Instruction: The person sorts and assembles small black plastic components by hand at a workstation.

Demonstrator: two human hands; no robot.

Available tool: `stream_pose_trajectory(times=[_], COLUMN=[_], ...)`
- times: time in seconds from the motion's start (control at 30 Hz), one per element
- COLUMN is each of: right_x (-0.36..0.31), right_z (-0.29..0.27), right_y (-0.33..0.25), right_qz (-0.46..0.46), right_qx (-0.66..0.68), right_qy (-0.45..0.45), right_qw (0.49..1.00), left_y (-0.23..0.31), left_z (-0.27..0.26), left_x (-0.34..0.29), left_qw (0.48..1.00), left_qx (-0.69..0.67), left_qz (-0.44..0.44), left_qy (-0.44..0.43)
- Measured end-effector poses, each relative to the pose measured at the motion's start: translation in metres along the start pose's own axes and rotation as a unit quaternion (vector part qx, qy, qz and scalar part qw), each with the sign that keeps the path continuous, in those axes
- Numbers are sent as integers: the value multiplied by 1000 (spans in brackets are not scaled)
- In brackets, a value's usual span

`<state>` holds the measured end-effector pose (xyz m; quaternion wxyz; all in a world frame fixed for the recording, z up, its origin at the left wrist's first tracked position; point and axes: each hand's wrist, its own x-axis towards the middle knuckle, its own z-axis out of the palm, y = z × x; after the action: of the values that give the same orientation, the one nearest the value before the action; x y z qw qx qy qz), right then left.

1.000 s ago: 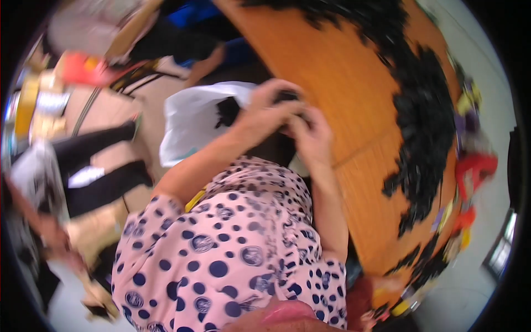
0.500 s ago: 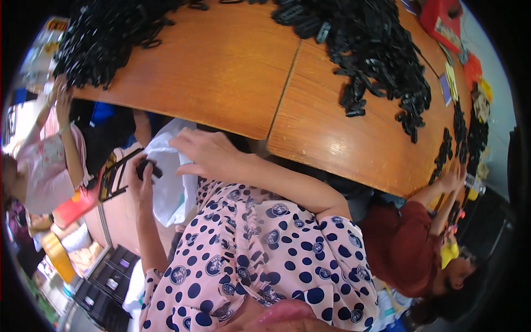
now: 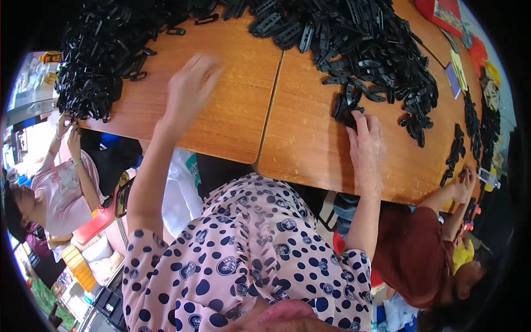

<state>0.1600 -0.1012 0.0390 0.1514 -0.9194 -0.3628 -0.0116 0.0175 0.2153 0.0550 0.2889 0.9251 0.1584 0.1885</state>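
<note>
A long heap of black plastic clips (image 3: 354,39) covers the far side of the wooden table (image 3: 243,110). My right hand (image 3: 366,145) lies flat on the table, its fingertips touching a small cluster of black clips (image 3: 345,106) at the heap's near edge. My left hand (image 3: 191,91) hovers blurred over bare wood, fingers loosely apart, holding nothing I can see. A second heap of clips (image 3: 99,61) lies at the table's left end.
A white plastic bag (image 3: 180,193) hangs below the table edge by my lap. A person in pink (image 3: 58,191) sits at the left with hands at the heap. Another person in dark red (image 3: 420,249) works at the right. Coloured packets (image 3: 459,72) lie far right.
My view has swung up from my lap and the bag to the tabletop. Both hands rose from the bag onto the table, the right reaching the clips.
</note>
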Motion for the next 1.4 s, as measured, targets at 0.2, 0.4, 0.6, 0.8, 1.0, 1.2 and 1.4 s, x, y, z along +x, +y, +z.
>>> stream_pose_trajectory(times=[0.2, 0.4, 0.6, 0.8, 1.0, 1.2, 1.4], right_x=[23, 24, 28, 21, 16, 13, 7], right_z=[20, 24, 27, 34, 44, 43, 36], right_y=[14, 18, -27, -74, -79, -91, -107], right_qz=[-42, 27, 159, 207, 185, 70, 111], right_qx=[-54, 169, 649, 763, 746, 677, 740], right_qy=[22, 93, -10, -81, -88, -75, -100], right_qw=[997, 981, 744, 606, 633, 728, 656], left_y=[-58, -51, -16, -26, -5, 8, 20], left_z=[72, 76, 80, 84, 53, 38, 43], left_x=[106, 109, 95, 88, 29, -26, -43], left_qw=[994, 989, 981, 979, 916, 651, 628], left_qx=[67, 111, 149, 184, -335, -679, -702], left_qz=[86, 92, 119, 82, -186, -254, -259], left_qy=[18, -26, 35, -37, -119, -224, -211])
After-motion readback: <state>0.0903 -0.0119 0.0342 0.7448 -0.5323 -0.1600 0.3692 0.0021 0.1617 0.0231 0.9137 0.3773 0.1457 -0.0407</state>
